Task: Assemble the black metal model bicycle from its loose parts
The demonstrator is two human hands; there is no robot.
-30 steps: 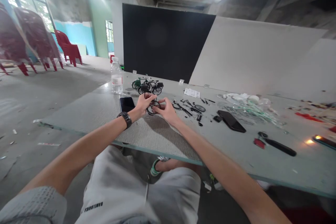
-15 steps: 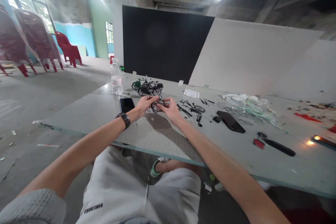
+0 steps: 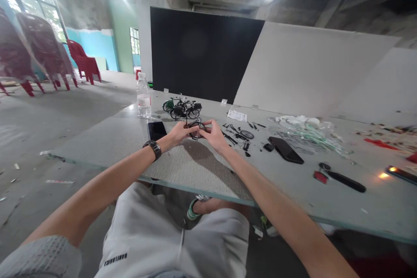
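Note:
Between my hands, just above the table (image 3: 202,167), is a partly built black model bicycle (image 3: 197,130) with a spoked wheel. My left hand (image 3: 179,133), with a dark watch on its wrist, grips it from the left with the fingers closed. My right hand (image 3: 215,136) pinches it from the right. Fingers cover parts of the frame. Behind them stand small model bicycles (image 3: 185,112), one with a green part. Right of my right hand lie loose black bicycle parts (image 3: 239,137), among them a wheel (image 3: 246,134).
A water bottle (image 3: 143,97) stands at the back left, near a phone (image 3: 157,130). Another phone (image 3: 286,150), a black-handled tool (image 3: 345,180), a paper slip (image 3: 237,115) and crumpled clear plastic (image 3: 308,132) lie to the right. A black and white partition (image 3: 205,56) rises behind the table.
The model bicycle has turned in my hands, and its wheel now looks flatter and slightly further right. My left fingers reach further right along it.

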